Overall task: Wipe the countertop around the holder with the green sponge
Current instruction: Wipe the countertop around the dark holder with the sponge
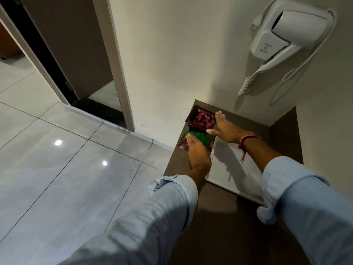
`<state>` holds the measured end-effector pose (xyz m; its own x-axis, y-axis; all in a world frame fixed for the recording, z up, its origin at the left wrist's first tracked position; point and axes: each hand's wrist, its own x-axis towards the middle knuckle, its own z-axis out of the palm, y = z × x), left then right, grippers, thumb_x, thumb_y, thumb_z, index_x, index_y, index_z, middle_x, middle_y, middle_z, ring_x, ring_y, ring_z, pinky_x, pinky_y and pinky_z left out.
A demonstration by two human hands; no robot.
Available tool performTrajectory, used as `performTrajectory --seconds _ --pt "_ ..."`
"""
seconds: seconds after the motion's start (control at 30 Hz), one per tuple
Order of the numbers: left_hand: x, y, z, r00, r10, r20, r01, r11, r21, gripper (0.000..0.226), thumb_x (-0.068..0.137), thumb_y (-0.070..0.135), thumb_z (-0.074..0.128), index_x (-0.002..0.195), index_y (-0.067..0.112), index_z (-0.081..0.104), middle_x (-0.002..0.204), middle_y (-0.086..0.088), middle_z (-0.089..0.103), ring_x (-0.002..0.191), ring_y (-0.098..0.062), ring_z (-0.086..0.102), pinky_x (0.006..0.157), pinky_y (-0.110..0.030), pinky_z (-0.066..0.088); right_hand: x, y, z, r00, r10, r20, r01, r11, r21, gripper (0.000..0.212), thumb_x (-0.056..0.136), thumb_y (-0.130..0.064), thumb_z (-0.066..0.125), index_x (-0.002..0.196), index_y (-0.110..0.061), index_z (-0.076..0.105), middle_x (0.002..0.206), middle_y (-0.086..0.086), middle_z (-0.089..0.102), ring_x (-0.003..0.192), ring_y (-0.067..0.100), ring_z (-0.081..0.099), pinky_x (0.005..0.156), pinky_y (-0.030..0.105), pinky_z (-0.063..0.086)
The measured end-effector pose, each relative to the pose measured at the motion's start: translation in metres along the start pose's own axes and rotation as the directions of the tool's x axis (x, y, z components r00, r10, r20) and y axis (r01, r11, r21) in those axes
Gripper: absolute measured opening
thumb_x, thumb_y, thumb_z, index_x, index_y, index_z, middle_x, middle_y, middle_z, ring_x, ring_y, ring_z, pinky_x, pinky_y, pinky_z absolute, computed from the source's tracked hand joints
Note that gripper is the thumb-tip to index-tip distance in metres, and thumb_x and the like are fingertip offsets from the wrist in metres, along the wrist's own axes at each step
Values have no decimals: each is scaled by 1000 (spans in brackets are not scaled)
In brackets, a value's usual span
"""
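A dark square holder [193,121] filled with red petals stands at the far left corner of the brown countertop [177,165]. My right hand [225,129] rests against the holder's right side, thumb and fingers spread along its edge. My left hand [197,150] presses the green sponge [200,136] onto the surface just in front of the holder. A second small dark dish [182,145] lies under my left hand, partly hidden.
A white rectangular tray [235,169] lies on the countertop to the right of my left hand. A white hair dryer [292,35] with a coiled cord hangs on the wall above. The glossy tiled floor [57,159] drops off left of the counter edge.
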<state>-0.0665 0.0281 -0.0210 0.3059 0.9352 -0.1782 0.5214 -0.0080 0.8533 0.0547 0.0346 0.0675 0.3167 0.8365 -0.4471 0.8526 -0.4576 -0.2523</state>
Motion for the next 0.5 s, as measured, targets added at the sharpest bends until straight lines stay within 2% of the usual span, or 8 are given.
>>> performTrajectory --seconds 0.1,0.17,0.23,0.3,0.4,0.43,0.5 --pt "-6 -11 2 986 66 155 -92 981 169 72 100 10 58 155 -3 12 159 -25 29 142 -41 38 114 -49 42 0 -2 -1 1000 8 0 -8 1000 -14 92 95 -48 49 154 -4 -7 164 18 -10 152 32 -7 121 50 9" --pt "-4 -21 -7 938 181 296 -278 903 328 72 99 13 60 154 -3 16 158 -24 31 142 -39 40 112 -47 43 -2 -3 -2 1000 13 5 -13 1000 -20 92 96 -47 48 154 -3 -7 163 18 -11 152 32 -7 122 50 9" --pt "-5 -36 -19 884 253 394 -415 813 409 70 97 15 63 152 0 23 154 -23 38 136 -40 47 108 -48 48 -3 -4 -2 1000 15 9 -15 999 -33 91 96 -47 47 154 -2 -8 163 18 -13 152 32 -7 122 49 8" --pt "-6 -46 -30 919 209 334 -345 837 425 74 94 19 68 152 2 25 151 -22 42 131 -38 51 105 -47 51 -4 -5 -3 1000 14 17 -14 1000 -28 91 97 -46 47 154 -2 -8 163 18 -13 152 31 -7 123 50 8" --pt "2 -49 -36 994 14 107 -52 931 362 87 91 9 71 156 2 14 158 -21 32 143 -37 38 113 -47 44 -3 -4 -4 1000 9 26 -8 999 -41 91 97 -47 47 153 -2 -8 163 19 -14 152 31 -8 123 49 8" --pt "6 -47 -34 997 -24 79 -3 948 318 89 91 4 69 157 3 9 162 -19 25 147 -36 31 116 -48 39 -3 -3 -3 1000 11 28 -10 999 -44 92 96 -47 47 153 -2 -9 163 19 -14 152 31 -8 123 49 8" --pt "11 -41 -25 996 -27 81 6 968 250 85 94 1 63 157 3 6 165 -18 18 150 -36 23 119 -49 34 -1 -2 -3 1000 13 25 -11 999 -48 92 96 -48 47 153 -2 -9 163 18 -14 152 31 -8 122 48 8"
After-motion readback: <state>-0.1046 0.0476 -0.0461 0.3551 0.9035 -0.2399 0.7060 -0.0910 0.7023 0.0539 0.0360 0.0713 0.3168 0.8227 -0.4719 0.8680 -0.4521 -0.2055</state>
